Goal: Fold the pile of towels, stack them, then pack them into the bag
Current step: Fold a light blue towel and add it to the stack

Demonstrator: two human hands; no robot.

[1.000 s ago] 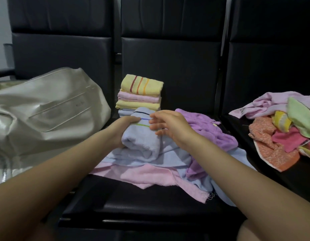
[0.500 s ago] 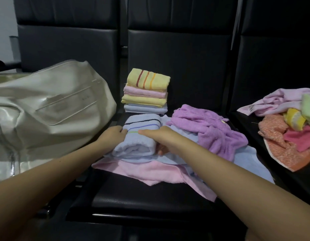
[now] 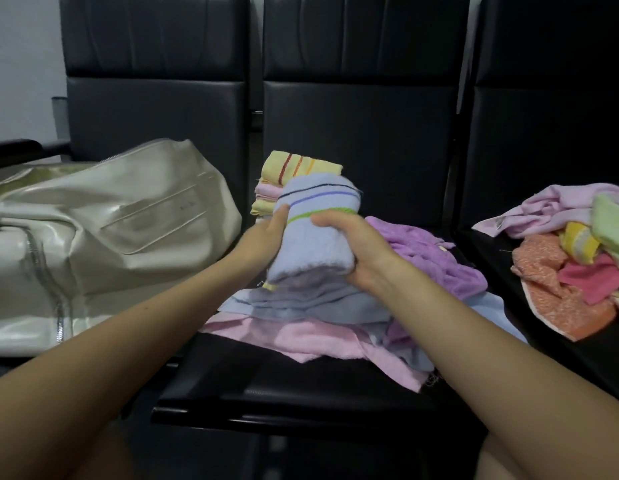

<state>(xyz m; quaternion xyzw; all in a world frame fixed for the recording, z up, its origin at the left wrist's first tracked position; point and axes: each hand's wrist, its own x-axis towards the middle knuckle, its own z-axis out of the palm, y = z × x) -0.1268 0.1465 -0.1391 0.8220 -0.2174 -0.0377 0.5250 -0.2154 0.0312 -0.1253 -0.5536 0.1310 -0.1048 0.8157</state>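
I see left hand (image 3: pixel 263 239) and right hand (image 3: pixel 353 247) gripping folded blue towel (image 3: pixel 315 233), lifted above loose towels (image 3: pixel 301 320); stack (image 3: pixel 294 168) just beyond, bag (image 3: pixel 103 230) left

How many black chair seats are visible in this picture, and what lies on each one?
3. The left seat carries the cream bag; the middle seat the folded stack and loose towels; the right seat, partly cut off, the unfolded pile.

Both hands (image 3: pixel 263 237) holding folded towel (image 3: pixel 315 233)
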